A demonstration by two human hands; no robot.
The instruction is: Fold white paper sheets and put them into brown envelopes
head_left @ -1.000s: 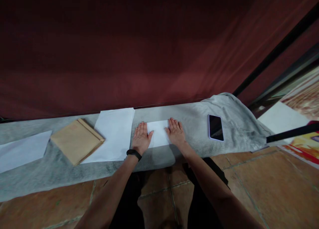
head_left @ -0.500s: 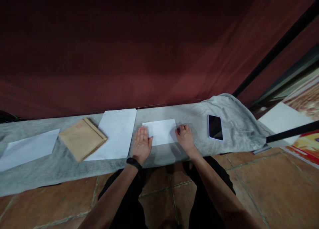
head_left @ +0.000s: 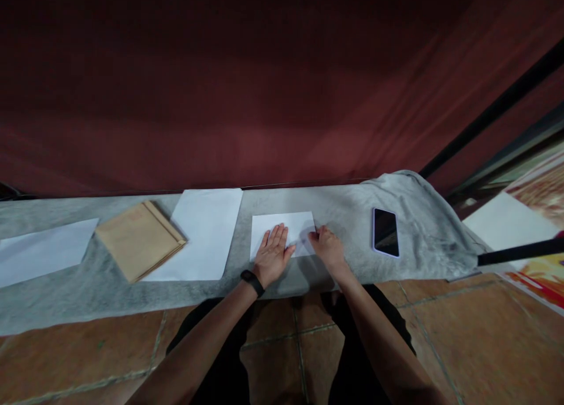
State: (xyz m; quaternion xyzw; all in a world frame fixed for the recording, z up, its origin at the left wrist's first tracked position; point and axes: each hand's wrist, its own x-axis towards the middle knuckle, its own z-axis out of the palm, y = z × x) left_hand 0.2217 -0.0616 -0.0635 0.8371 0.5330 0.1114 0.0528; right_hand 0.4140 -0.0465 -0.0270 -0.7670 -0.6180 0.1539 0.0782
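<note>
Flatly, the left hand [head_left: 273, 259] is resting outstretched on the small white paper [head_left: 300, 230]; the right hand [head_left: 329, 246] is curling at its three-o'clock edge, whether gripping, I cannot tell.

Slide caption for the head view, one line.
Left hand flat on white paper, right hand at its edge, phone farther right.

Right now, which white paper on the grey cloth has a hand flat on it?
The paper nearest the phone: the left hand lies flat there. No hand touches the paper partly under the brown packet or the far-left paper.
</note>
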